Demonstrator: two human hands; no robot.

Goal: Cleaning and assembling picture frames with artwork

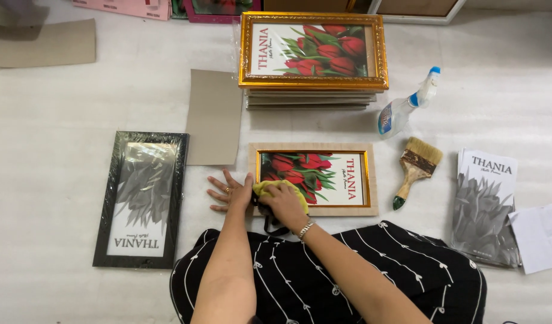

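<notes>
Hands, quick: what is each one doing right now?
Left hand: open, fingers spread flat on the floor beside the wooden picture frame.
Right hand: closed on a yellow cloth, pressing it on the frame's glass.

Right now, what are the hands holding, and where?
Right hand grips a bunched yellow cloth from above, on the framed picture. Left hand holds nothing.
</notes>
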